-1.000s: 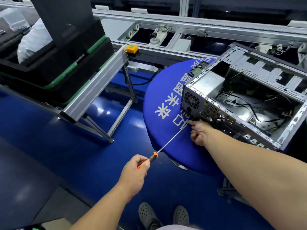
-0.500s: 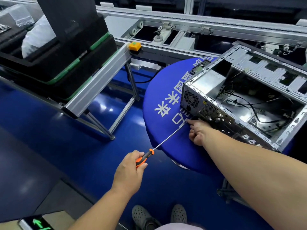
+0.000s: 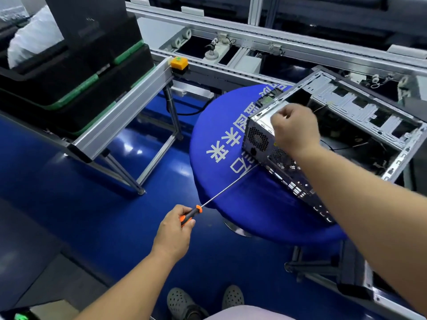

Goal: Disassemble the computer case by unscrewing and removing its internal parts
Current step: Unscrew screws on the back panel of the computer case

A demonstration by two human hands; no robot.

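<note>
An open metal computer case (image 3: 360, 105) lies on its side on a round blue-covered table (image 3: 208, 181). Its power supply (image 3: 256, 138) sits in the near left corner, with loose black cables inside. My left hand (image 3: 173, 232) grips the orange-and-black handle of a long screwdriver (image 3: 227, 187). The tip reaches the case's rear panel just below the power supply. My right hand (image 3: 295, 128) hovers over the top edge of the power supply with its fingers curled. Whether anything is pinched between them is hidden.
Black and green crates (image 3: 76, 72) rest on an aluminium rack (image 3: 122, 112) at the left. A conveyor line (image 3: 254, 42) with an orange button box (image 3: 179, 63) runs behind the table. The floor is glossy blue, and my shoes (image 3: 203, 301) show below.
My right hand left the screwdriver tip at the rear panel and rose up over the power supply's top edge. My left hand still holds the screwdriver in about the same place.
</note>
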